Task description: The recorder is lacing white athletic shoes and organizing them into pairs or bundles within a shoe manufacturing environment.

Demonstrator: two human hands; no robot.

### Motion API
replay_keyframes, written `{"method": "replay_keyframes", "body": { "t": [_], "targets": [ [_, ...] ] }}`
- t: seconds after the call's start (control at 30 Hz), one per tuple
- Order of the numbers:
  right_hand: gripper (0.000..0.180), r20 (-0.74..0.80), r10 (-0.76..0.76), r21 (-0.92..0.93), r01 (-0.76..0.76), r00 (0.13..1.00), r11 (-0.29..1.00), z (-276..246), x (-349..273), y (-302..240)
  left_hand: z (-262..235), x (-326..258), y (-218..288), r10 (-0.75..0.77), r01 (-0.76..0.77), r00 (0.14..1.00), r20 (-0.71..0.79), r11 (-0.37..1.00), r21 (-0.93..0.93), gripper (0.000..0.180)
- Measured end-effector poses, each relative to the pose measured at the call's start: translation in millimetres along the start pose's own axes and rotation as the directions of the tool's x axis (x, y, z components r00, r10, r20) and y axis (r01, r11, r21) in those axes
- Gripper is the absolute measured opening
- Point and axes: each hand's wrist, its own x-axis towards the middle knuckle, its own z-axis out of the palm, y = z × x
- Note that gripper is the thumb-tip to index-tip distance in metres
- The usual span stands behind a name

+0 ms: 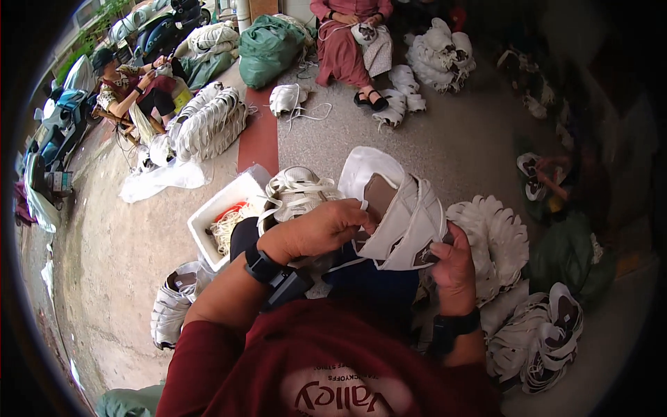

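Concrete flr [104,278] is occupied at L by foam box [203,243] w/ laces [226,231]; by fingers of L hand [323,226] L edge of white shoe upper [413,219] is pinched above lap [375,280], R edge likewise by R hand [455,270], w/ drop judged poss if either pinch is slackened.

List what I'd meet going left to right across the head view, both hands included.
Parked scooter, white foam box, left hand, held white shoe upper, right hand, fanned stack of white shoe uppers.
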Motion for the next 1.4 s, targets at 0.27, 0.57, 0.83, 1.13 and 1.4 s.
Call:
{"method": "replay_keyframes", "body": {
  "t": [0.27, 0.57, 0.83, 1.13, 1.4],
  "targets": [
    [0.071, 0.138, 0.029, -0.383, 0.026, 0.99, 0.923, 6, 6, 17, 5, -7, 2, 0.008, 0.013, 0.994, 0.113, 0.984, -0.18, 0.032],
    [0.073, 0.38, 0.4, -0.626, -0.086, 0.834, 0.775, 31, 47, -10, 3, -10, -10, 0.049, -0.041, 0.999, 0.022, 0.96, -0.276, 0.042],
    [0.068, 0.437, 0.284, -0.503, -0.03, 0.853, 0.864, 33, 45, -5, 5, -10, -19, 0.091, -0.106, 0.994, -0.057, 0.922, -0.373, 0.031],
    [0.057, 0.21, 0.116, -0.328, -0.042, 0.971, 0.944, 34, 34, 16, -11, -17, -35, 0.119, -0.11, 0.993, 0.005, 0.935, -0.336, 0.016],
    [0.077, 0.456, 0.269, -0.491, -0.013, 0.848, 0.871, 39, 43, -1, -7, -16, -11, -0.16, 0.244, 0.958, 0.236, 0.89, -0.385, 0.032]
  ]
}}
